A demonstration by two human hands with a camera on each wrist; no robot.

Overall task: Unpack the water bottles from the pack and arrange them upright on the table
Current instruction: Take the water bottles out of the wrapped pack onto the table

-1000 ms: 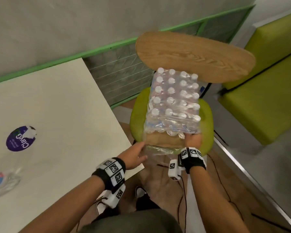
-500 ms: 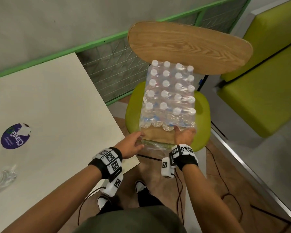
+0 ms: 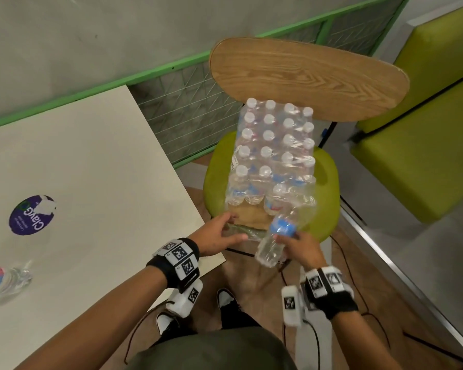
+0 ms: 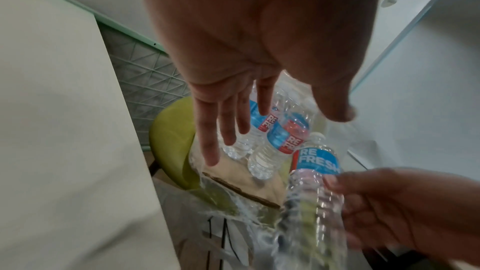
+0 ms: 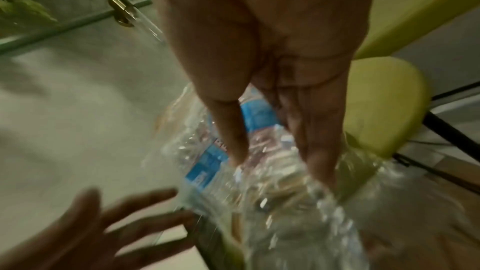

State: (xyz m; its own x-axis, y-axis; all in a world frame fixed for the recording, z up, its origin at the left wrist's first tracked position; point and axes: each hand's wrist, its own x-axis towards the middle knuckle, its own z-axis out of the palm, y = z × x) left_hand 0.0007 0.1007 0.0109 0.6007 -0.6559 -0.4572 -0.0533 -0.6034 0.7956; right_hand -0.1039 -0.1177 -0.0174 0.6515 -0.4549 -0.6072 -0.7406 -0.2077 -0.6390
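Note:
A shrink-wrapped pack of water bottles (image 3: 273, 153) with white caps stands on a green chair seat (image 3: 326, 182), its near end torn open. My right hand (image 3: 298, 248) grips one clear bottle (image 3: 274, 240) with a blue label, tilted, base toward me, just out of the pack's open end. In the left wrist view this bottle (image 4: 311, 190) is at lower right. My left hand (image 3: 219, 232) is open, fingers spread, touching the loose plastic wrap (image 3: 241, 231) at the chair's front edge. One more bottle (image 3: 3, 281) lies on the white table (image 3: 91, 169) at far left.
The chair's wooden backrest (image 3: 308, 78) rises behind the pack. A round purple sticker (image 3: 31, 214) is on the table. Green benches (image 3: 422, 145) stand to the right. A green-framed mesh panel (image 3: 187, 110) runs along the wall. Black cables (image 3: 358, 289) cross the floor.
My right hand has pulled one bottle out of the pack's open end toward me. The left hand stays at the torn wrap by the chair's front edge.

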